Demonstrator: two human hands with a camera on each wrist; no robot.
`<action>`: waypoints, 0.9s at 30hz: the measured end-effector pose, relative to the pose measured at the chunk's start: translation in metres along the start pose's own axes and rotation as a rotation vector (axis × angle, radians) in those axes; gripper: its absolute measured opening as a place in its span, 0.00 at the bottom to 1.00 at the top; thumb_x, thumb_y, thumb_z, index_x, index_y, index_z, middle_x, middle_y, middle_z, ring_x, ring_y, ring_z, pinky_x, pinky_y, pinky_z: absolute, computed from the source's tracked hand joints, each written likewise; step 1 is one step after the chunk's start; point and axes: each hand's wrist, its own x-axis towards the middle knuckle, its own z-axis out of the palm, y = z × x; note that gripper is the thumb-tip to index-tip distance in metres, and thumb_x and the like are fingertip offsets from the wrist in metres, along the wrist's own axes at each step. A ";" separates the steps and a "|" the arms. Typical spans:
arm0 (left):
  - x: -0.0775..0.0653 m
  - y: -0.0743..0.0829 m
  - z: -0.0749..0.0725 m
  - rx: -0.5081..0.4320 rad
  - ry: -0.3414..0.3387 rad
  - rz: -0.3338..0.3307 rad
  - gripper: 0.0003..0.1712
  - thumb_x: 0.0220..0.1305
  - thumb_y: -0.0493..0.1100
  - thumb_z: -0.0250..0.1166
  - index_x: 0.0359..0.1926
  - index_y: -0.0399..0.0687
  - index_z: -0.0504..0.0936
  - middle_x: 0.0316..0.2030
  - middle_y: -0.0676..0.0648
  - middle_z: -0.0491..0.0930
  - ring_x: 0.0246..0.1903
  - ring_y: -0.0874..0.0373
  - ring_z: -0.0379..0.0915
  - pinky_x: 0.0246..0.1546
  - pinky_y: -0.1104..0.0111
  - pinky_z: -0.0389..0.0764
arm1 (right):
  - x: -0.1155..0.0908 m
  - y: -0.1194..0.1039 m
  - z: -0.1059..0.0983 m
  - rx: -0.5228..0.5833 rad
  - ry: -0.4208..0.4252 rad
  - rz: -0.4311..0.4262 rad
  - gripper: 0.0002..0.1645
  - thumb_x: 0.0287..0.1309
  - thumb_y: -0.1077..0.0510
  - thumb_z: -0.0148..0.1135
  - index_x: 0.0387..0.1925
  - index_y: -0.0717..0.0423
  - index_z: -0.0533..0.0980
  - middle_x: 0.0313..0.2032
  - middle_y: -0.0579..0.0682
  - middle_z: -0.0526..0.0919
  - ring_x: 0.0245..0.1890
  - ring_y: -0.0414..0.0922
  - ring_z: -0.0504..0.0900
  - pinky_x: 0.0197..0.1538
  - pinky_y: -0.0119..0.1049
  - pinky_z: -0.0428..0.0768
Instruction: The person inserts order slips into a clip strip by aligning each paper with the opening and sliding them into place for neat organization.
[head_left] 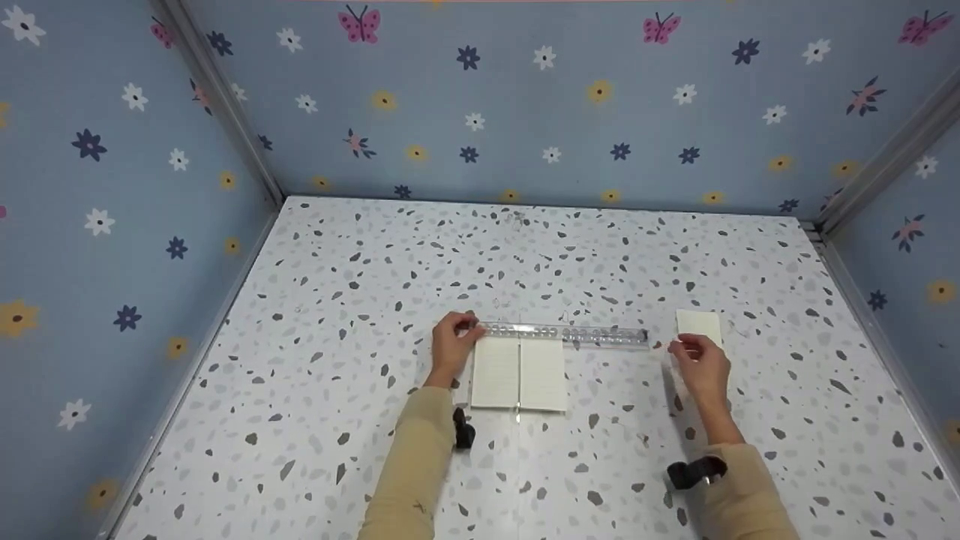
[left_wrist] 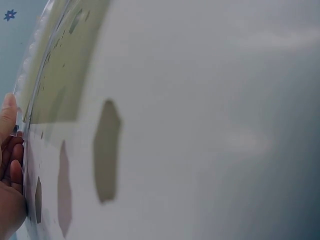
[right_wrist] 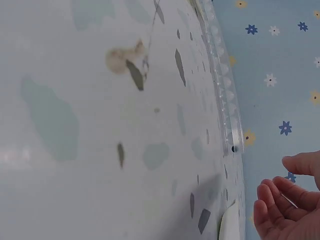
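A long clear plastic strip with rows of round bubbles [head_left: 600, 337] runs left to right across the middle of the table. My left hand [head_left: 454, 346] pinches its left end, thumb on top and fingers below, as the left wrist view also shows. Just under the strip lie two cream paper rectangles [head_left: 496, 375] side by side, a thin line between them. Past the strip's right end is my right hand [head_left: 703, 364], its fingers loosely bent and holding nothing. It partly covers another cream paper piece [head_left: 697, 322]; the right wrist view shows a gap between thumb and fingers.
The table [head_left: 360, 300] is white with grey speckles. Blue walls with printed flowers and butterflies [head_left: 525, 105] border its back and sides, joined by grey metal corner posts [head_left: 225, 105]. Black bands [head_left: 694, 472] sit on both wrists.
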 end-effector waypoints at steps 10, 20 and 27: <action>0.000 0.001 0.001 -0.005 0.009 0.007 0.11 0.47 0.34 0.68 0.33 0.34 0.79 0.31 0.43 0.77 0.33 0.53 0.71 0.38 0.64 0.72 | 0.014 0.012 -0.009 0.009 0.056 0.003 0.18 0.58 0.61 0.53 0.47 0.70 0.69 0.42 0.65 0.74 0.42 0.55 0.73 0.45 0.43 0.70; 0.001 0.000 0.001 -0.008 0.012 0.015 0.11 0.46 0.34 0.68 0.33 0.34 0.79 0.30 0.43 0.77 0.33 0.54 0.72 0.38 0.65 0.73 | 0.028 0.028 -0.015 0.029 0.113 0.063 0.21 0.59 0.59 0.51 0.50 0.70 0.67 0.46 0.65 0.71 0.45 0.55 0.70 0.49 0.44 0.67; 0.001 -0.001 0.001 -0.019 0.000 0.007 0.10 0.47 0.34 0.68 0.34 0.35 0.79 0.30 0.45 0.77 0.33 0.55 0.72 0.39 0.67 0.72 | 0.036 0.037 -0.018 0.008 0.105 0.129 0.26 0.59 0.57 0.51 0.54 0.70 0.64 0.50 0.66 0.68 0.49 0.56 0.67 0.51 0.46 0.66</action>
